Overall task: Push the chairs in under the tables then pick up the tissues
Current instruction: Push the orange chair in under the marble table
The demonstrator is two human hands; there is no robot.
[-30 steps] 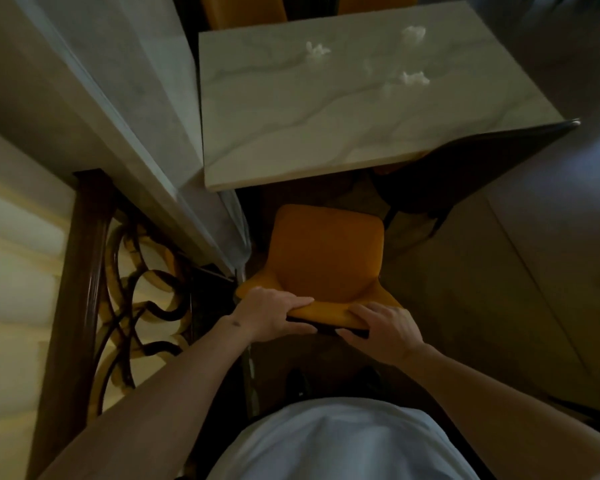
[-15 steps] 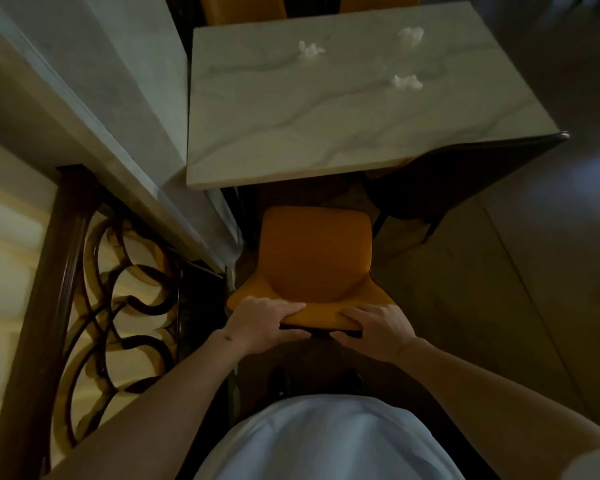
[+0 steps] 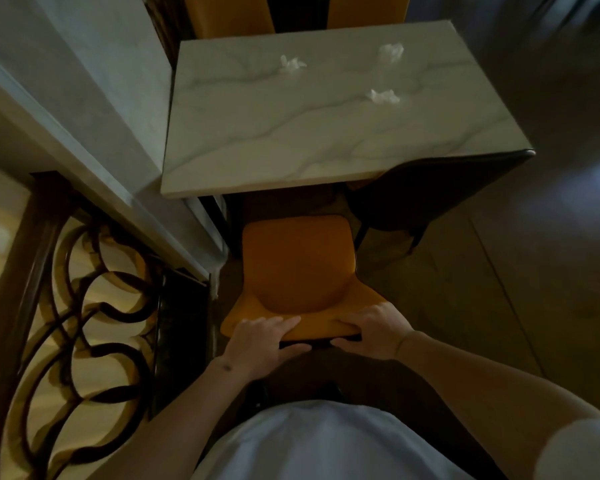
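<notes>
An orange chair (image 3: 297, 265) stands in front of me, its seat just short of the near edge of a marble table (image 3: 291, 140). My left hand (image 3: 262, 341) grips the top of the backrest on the left, and my right hand (image 3: 373, 332) grips it on the right. Three crumpled white tissues lie on the table's far half: one tissue (image 3: 291, 64) at the middle, a second tissue (image 3: 391, 51) at the far right, a third tissue (image 3: 383, 96) nearer me.
A dark chair (image 3: 430, 192) is tucked under the table's right side. Two orange chair backs (image 3: 229, 15) stand beyond the table. A marble ledge (image 3: 84, 140) and an ornate wooden railing (image 3: 66, 306) run close along the left. Tiled floor (image 3: 499, 271) lies to the right.
The view has shifted forward and the table looks closer. The chair and both hands have moved slightly toward the table, grip unchanged.
</notes>
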